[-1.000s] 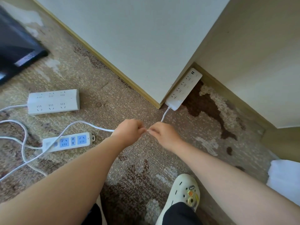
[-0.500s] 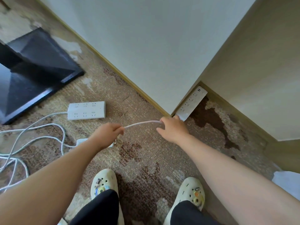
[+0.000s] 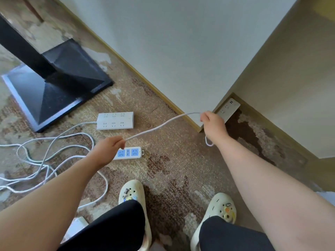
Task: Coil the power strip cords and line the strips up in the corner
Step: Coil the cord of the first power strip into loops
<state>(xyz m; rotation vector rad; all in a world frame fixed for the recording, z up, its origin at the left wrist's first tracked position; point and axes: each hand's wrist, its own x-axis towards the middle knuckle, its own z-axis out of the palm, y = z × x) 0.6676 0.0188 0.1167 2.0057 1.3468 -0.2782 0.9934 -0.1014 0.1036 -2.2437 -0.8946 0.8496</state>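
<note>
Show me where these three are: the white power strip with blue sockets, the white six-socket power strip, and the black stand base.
white power strip with blue sockets (image 3: pixel 129 153): head view, on its blue socket face.
white six-socket power strip (image 3: pixel 115 120): head view, middle of its top face.
black stand base (image 3: pixel 52 93): head view, on its sloped top.

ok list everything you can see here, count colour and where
power strips: three, white (one with blue sockets); two on the carpet at centre, one in the wall corner
held cord: one, white, stretched between both hands
loose cords: several, white, tangled on the carpet at left
stand base: one, black, upper left
carpet: brown and beige pattern
walls: pale, with yellowish skirting
shoes: two, cream, bottom centre
left hand: fingers shut on held cord
right hand: fingers shut on held cord
</note>
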